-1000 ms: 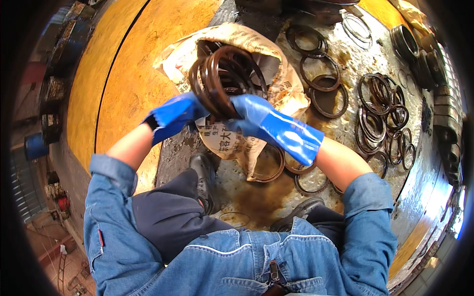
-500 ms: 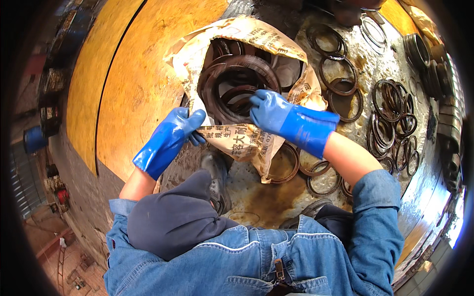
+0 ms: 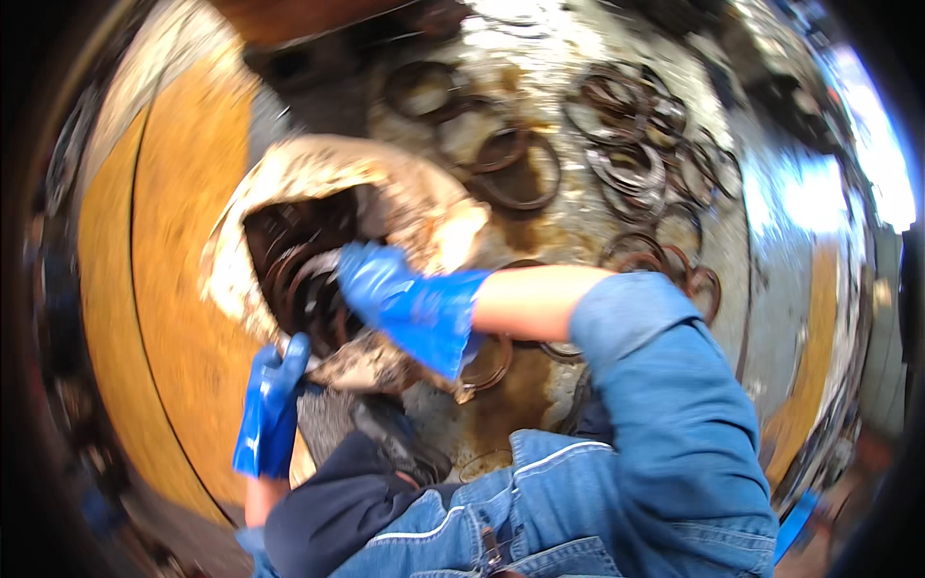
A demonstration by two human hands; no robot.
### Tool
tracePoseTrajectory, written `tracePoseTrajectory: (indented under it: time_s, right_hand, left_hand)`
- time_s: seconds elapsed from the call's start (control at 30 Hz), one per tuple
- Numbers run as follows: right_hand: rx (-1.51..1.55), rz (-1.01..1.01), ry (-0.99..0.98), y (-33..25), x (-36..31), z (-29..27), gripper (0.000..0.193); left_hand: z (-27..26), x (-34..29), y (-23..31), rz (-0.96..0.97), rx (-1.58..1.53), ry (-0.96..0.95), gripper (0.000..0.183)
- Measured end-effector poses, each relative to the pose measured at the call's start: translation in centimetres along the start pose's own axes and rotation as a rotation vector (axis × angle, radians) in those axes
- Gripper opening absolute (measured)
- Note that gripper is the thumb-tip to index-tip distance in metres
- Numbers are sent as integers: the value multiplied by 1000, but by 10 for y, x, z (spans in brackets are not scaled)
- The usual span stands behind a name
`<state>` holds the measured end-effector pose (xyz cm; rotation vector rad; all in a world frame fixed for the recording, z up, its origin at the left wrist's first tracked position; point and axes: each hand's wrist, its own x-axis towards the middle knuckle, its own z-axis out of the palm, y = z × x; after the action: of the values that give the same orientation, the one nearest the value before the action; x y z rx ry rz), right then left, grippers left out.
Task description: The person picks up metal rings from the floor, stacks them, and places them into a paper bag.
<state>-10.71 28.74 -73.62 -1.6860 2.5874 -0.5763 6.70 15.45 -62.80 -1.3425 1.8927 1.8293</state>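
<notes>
A tan printed bag (image 3: 332, 159) lies with its wide mouth facing me, and dark ring-shaped parts (image 3: 292, 273) are stacked inside. My left hand (image 3: 272, 385), in a blue rubber glove, is closed at the near left rim of the bag, thumb uppermost. Across the mouth reaches my right hand (image 3: 378, 281), gloved alike, with its fingers against the rings at the right side of the opening. Motion blur smears those fingers, so whether they grip a ring cannot be made out.
Loose dark rings (image 3: 520, 173) lie on the oil-stained metal surface beyond the bag. A pile of more rings (image 3: 626, 164) sits farther right. Yellow-brown boards (image 3: 188, 222) run along the left. My shoe (image 3: 385, 433) is just below the bag.
The view has swung, so the bag and both hands appear farther left and the rings have shifted left too. My right hand stays at the bag's mouth, now blurred; my left stays at its rim.
</notes>
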Motion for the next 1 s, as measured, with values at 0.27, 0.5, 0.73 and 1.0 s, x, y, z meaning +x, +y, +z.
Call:
tracePoseTrajectory:
  time_s: [0.27, 0.5, 0.73, 1.0]
  right_hand:
    - [485, 18, -533, 53, -1, -47, 22]
    - [43, 304, 94, 251, -30, -166, 13]
    - [-302, 834, -505, 402, -115, -100, 40]
    - [-13, 708, -329, 388, -76, -122, 21]
  left_hand:
    - [44, 69, 30, -83, 417, -224, 31]
    - [68, 88, 48, -147, 894, -369, 24]
    - [100, 79, 66, -31, 1740, -295, 27]
    - [50, 133, -5, -75, 1930, -169, 33]
